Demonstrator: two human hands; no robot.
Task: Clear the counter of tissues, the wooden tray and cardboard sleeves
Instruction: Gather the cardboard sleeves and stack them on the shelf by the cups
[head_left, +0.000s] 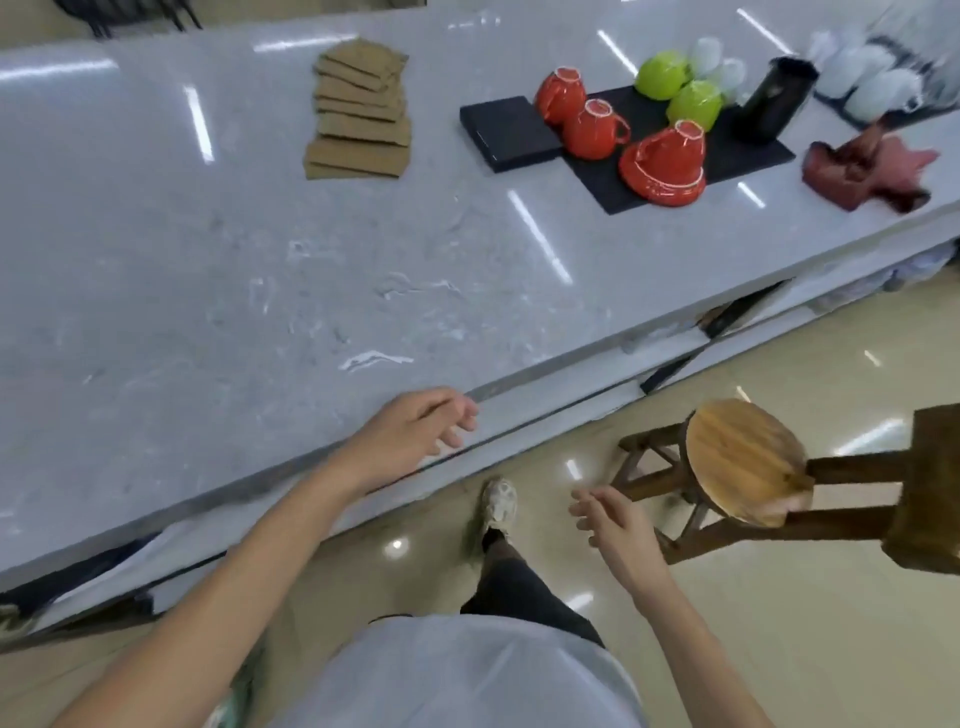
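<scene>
Head view: grey marble counter (208, 270), cardboard sleeves (361, 111) fanned at back. Left hand (410, 436) loosely open over edge; right hand (608, 519) open, empty.

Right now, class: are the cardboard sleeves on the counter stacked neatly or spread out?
Spread out: the cardboard sleeves lie flat in an overlapping row on the counter.

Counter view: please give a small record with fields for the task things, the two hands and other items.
cardboard sleeves: brown pile on counter, far side, untouched
tissues: none visible
wooden tray: none visible
left hand: empty, open, over counter edge
right hand: empty, open, above floor
other items: red cups, green cups, red cloth, wooden stool
</scene>
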